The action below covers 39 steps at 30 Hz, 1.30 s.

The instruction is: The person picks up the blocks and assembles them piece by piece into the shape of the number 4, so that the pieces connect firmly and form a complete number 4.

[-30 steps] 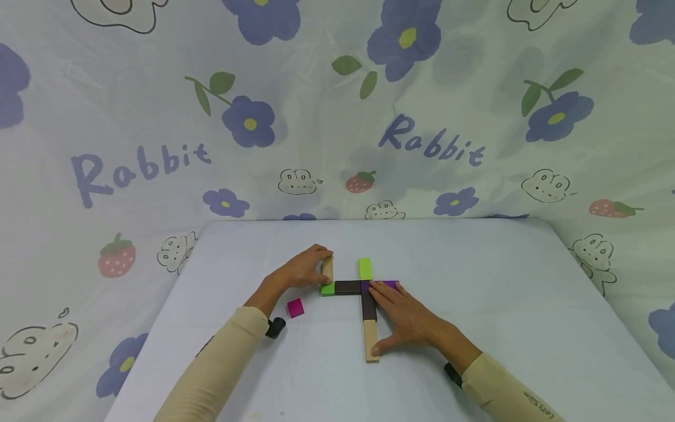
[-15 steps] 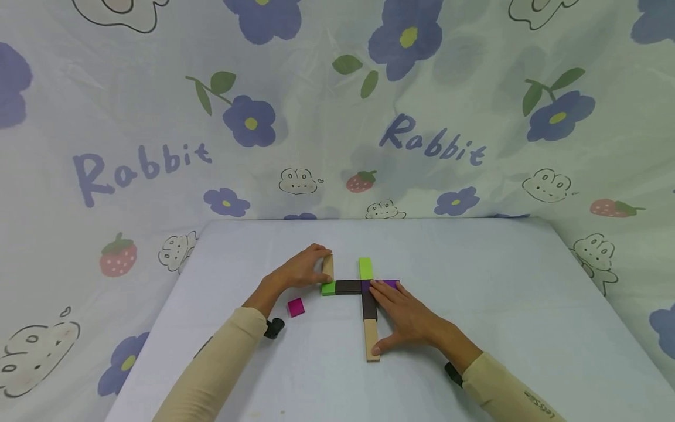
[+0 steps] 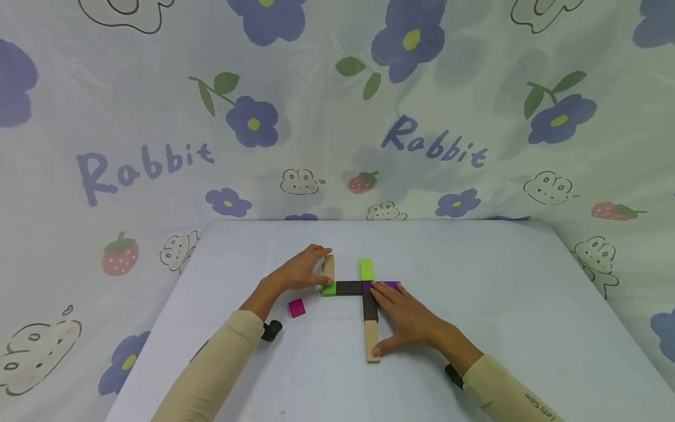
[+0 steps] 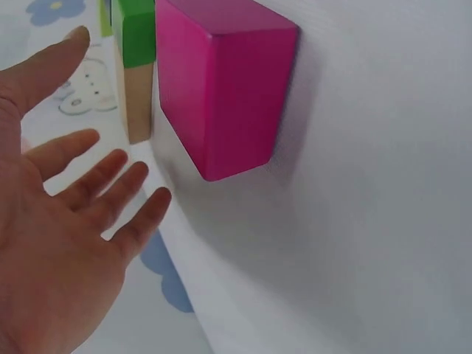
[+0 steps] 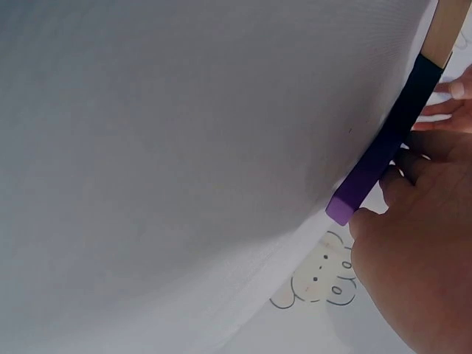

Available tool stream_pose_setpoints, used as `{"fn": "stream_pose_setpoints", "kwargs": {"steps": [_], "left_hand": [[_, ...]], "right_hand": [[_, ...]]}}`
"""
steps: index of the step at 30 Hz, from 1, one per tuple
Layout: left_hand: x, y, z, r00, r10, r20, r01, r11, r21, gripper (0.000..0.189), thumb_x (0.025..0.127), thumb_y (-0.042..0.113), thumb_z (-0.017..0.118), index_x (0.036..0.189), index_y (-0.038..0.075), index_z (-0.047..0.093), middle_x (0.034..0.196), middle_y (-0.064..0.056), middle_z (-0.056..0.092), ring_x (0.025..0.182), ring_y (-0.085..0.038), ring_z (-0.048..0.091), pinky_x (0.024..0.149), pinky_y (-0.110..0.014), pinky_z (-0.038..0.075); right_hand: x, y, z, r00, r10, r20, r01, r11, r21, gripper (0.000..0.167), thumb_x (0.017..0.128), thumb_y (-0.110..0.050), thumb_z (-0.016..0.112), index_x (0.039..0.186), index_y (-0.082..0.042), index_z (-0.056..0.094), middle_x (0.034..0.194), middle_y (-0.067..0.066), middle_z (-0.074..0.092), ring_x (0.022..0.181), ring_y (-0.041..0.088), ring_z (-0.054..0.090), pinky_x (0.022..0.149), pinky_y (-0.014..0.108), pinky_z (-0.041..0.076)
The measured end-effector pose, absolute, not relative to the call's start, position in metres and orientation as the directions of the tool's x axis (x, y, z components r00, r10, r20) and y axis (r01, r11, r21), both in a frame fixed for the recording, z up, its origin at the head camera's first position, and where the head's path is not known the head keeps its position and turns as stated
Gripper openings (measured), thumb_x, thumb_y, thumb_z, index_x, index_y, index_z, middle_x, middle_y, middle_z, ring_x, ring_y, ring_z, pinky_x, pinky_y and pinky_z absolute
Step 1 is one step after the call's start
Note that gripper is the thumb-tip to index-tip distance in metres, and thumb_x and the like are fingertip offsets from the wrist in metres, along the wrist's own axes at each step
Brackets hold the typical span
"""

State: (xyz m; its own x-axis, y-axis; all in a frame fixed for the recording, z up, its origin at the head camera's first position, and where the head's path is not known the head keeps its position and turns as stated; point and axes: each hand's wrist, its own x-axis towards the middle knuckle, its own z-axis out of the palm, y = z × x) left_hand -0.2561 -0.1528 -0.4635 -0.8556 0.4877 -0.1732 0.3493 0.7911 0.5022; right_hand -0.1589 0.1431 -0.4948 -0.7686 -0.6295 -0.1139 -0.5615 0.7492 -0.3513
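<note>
In the head view, several coloured blocks lie joined in a cross-like layout. My left hand (image 3: 303, 269) spans a plain wood block (image 3: 329, 268), thumb by the green block (image 3: 329, 289) and fingertips at the far end. Its fingers look fairly straight in the left wrist view. A black block (image 3: 348, 288) links the green one to the middle. My right hand (image 3: 408, 319) rests along the right side, fingertips on the purple block (image 3: 391, 285) and the centre, thumb touching a lower wood block (image 3: 371, 340). Another dark block (image 3: 370, 306) and a lime block (image 3: 366, 269) complete the column.
A magenta block (image 3: 297, 308) sits apart, left of the layout and near my left wrist; it looms large in the left wrist view. The white table (image 3: 501, 281) ends at a printed curtain (image 3: 327, 117) at the back and sides.
</note>
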Motion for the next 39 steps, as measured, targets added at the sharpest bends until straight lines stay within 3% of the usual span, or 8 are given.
{"fn": "stream_pose_setpoints", "kwargs": {"steps": [11, 24, 39], "left_hand": [[-0.248, -0.159, -0.464, -0.862, 0.484, -0.154, 0.356, 0.792, 0.496, 0.086, 0.087, 0.044, 0.077, 0.156, 0.01, 0.038, 0.155, -0.019, 0.038, 0.141, -0.035, 0.04, 0.114, -0.053, 0.035], [-0.234, -0.169, -0.461, -0.88, 0.452, -0.148, 0.34, 0.814, 0.47, 0.084, 0.089, 0.049, 0.071, 0.152, 0.002, 0.041, 0.154, -0.02, 0.039, 0.142, -0.037, 0.038, 0.114, -0.054, 0.034], [-0.219, -0.176, -0.455, -0.881, 0.452, -0.142, 0.343, 0.814, 0.469, 0.077, 0.087, 0.044, 0.076, 0.147, 0.003, 0.049, 0.148, -0.017, 0.046, 0.139, -0.034, 0.042, 0.112, -0.053, 0.037]], "right_hand": [[-0.158, 0.144, -0.494, -0.765, -0.635, -0.109, -0.566, 0.743, -0.356, 0.132, 0.065, -0.082, 0.073, 0.16, -0.004, 0.025, 0.167, 0.009, 0.021, 0.153, 0.028, 0.017, 0.122, 0.053, 0.011], [-0.158, 0.144, -0.496, -0.768, -0.632, -0.104, -0.564, 0.744, -0.358, 0.132, 0.065, -0.083, 0.071, 0.16, -0.005, 0.024, 0.167, 0.008, 0.02, 0.154, 0.026, 0.016, 0.122, 0.052, 0.01], [-0.157, 0.144, -0.494, -0.766, -0.635, -0.097, -0.566, 0.738, -0.368, 0.131, 0.065, -0.082, 0.073, 0.16, -0.004, 0.025, 0.167, 0.008, 0.021, 0.153, 0.027, 0.017, 0.122, 0.053, 0.011]]}}
